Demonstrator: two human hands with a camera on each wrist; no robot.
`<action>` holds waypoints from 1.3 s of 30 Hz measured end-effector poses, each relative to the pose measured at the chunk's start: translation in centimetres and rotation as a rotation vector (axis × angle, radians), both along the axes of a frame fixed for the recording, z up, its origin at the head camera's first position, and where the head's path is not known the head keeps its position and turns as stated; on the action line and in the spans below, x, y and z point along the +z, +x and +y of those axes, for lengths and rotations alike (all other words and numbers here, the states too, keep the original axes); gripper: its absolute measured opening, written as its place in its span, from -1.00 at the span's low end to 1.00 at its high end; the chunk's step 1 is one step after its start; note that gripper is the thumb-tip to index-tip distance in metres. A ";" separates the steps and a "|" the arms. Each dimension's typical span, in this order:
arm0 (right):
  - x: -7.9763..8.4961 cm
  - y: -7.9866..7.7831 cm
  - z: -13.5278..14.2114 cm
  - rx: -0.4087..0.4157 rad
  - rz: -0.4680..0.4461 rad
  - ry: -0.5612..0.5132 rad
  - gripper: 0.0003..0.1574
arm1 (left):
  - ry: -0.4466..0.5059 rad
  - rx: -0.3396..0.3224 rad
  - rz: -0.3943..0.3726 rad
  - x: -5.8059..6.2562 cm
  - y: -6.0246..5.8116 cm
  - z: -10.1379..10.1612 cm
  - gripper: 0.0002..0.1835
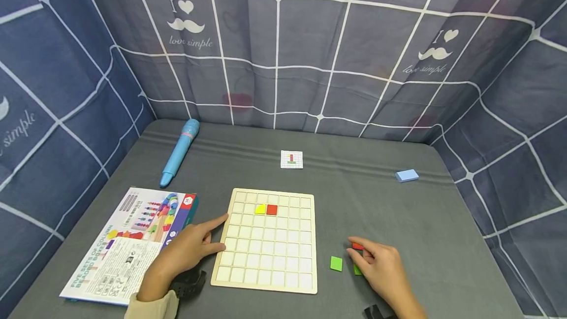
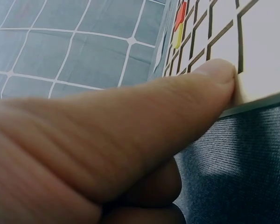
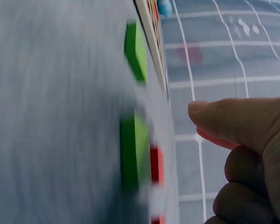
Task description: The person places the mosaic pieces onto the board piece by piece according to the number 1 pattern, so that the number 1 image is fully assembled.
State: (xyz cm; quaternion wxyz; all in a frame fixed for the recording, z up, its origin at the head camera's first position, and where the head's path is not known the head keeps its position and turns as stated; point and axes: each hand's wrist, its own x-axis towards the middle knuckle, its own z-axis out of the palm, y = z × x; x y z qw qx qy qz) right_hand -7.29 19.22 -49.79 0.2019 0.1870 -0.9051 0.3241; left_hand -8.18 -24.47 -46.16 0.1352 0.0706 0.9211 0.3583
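Note:
A pale grid board (image 1: 267,247) lies on the table, with a yellow square tile (image 1: 260,209) and a red square tile (image 1: 272,209) side by side in its upper cells. My left hand (image 1: 188,247) rests its straight index finger and thumb against the board's left edge; its other fingers are folded under. Right of the board, my right hand (image 1: 383,267) pinches a red tile (image 3: 214,138), mostly hidden by the thumb. Below that hand lie a green tile (image 3: 135,154) and two red tiles, the nearer one (image 3: 156,164) partly covered. Another green tile (image 1: 336,263) sits between board and hand.
A printed box (image 1: 119,250) lies at the left, with a blue toy microphone (image 1: 179,154) beyond it. Behind the board is a small pattern card (image 1: 291,159). A light blue block (image 1: 406,175) stands far right. Gridded curtains (image 1: 301,87) enclose the table's back and sides.

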 end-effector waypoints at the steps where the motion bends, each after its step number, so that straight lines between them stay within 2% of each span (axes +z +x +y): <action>1: 0.0 0.1 0.6 -0.022 -0.001 0.005 -0.63 | -0.001 0.001 0.001 0.0 0.0 0.1 -0.24; 5: -0.2 0.2 2.7 -0.080 -0.001 0.003 -0.61 | -0.004 0.007 -0.002 0.0 -0.1 0.2 -0.24; 9: -0.5 0.2 3.9 -0.080 -0.027 -0.022 -0.61 | -0.002 0.005 -0.010 0.1 -0.2 0.3 -0.24; 16: -0.8 -0.2 4.0 -0.105 -0.093 -0.025 -0.62 | -0.005 0.003 0.003 0.0 -0.1 0.1 -0.24; 22: -1.3 -0.3 4.2 -0.104 -0.127 -0.009 -0.55 | -0.005 -0.002 0.006 0.1 -0.2 0.1 -0.24; 30: -1.8 -0.2 4.3 -0.100 -0.212 -0.009 -0.49 | 0.003 0.023 -0.012 0.1 0.0 0.3 -0.23; 39: -1.9 -0.2 4.1 -0.112 -0.192 -0.006 -0.60 | 0.010 0.013 -0.004 0.0 0.0 0.3 -0.23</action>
